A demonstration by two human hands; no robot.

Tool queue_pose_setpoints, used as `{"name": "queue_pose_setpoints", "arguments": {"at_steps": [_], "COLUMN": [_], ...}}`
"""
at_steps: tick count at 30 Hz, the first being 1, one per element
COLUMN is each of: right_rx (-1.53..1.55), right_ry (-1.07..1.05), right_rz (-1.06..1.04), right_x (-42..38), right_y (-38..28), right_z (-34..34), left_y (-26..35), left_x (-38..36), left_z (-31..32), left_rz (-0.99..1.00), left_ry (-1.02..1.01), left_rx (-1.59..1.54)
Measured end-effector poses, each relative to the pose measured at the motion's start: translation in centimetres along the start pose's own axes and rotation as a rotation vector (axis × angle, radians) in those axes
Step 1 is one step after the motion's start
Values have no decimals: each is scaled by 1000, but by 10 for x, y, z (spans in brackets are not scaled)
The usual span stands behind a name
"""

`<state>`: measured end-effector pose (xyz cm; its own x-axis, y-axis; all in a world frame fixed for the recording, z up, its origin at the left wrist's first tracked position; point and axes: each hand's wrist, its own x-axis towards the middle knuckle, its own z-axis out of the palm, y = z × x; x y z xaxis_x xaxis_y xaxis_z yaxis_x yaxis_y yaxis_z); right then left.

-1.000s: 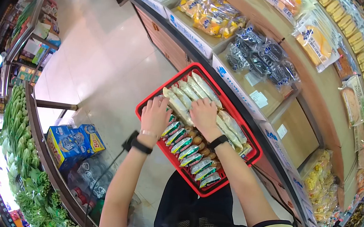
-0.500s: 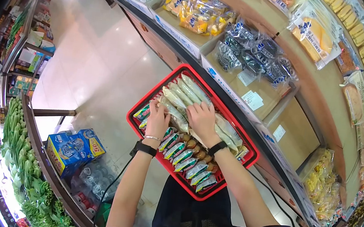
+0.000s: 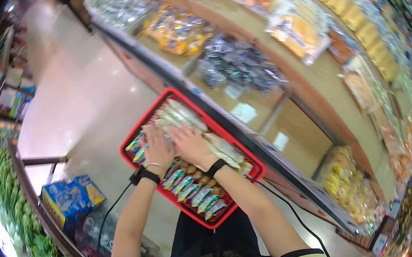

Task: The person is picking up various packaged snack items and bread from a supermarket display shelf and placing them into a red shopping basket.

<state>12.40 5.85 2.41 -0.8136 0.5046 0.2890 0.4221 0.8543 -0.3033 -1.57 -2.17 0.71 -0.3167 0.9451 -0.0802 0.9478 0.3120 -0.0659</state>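
Note:
A red basket [image 3: 261, 173] stands in front of me, filled with wrapped goods. Pale long packets [image 3: 183, 113] lie along its far side, and a row of green-and-white packets [image 3: 188, 189] lines the near side, with brown round items [image 3: 198, 176] between. My left hand [image 3: 157, 145] rests on the pale packets toward the left, its fingers stretched out and somewhat blurred. Right beside it, my right hand [image 3: 189, 144] lies over the same packets with spread fingers. Neither hand visibly grips a packet.
Beyond the basket runs a display shelf [image 3: 295, 122] with bagged orange [image 3: 174, 31], dark [image 3: 235, 62] and yellow goods [image 3: 347, 181]. At lower left are a blue box [image 3: 70, 199], bottles and green vegetables [image 3: 15, 192].
The view has shifted and blurred, so basket and shelf sit further left. My hands have come closer together, and my left hand now lies flatter over the packets.

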Motion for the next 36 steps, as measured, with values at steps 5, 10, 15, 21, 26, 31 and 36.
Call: {"name": "queue_pose_setpoints", "arguments": {"at_steps": [5,10,15,21,26,31,36], "right_rx": [186,-244,-553,-493,-555,-586,-215], "right_ry": [97,328,409,46,185,174,119], "right_rz": [-5,139,514,630,494,335,240], "right_x": [-63,-141,-182,-217,-241,-242,-234], "right_y": [-2,96,249,320,310,223,91], "right_z": [-172,-354,-471,-488,-474,-496,-491], "left_y": [26,18,33,75,94,106,110], "left_x": [13,37,30,-80,-218,-308,-297], "left_z": [-78,-27,-53,-109,-69,-52,-64], "left_rz": [16,192,-9,-76,-186,-398,-122], "left_ry": [-130,-60,-17,259,291,205,198], "left_rx": [-51,34,-64,-361,-423,-528,-509]}}
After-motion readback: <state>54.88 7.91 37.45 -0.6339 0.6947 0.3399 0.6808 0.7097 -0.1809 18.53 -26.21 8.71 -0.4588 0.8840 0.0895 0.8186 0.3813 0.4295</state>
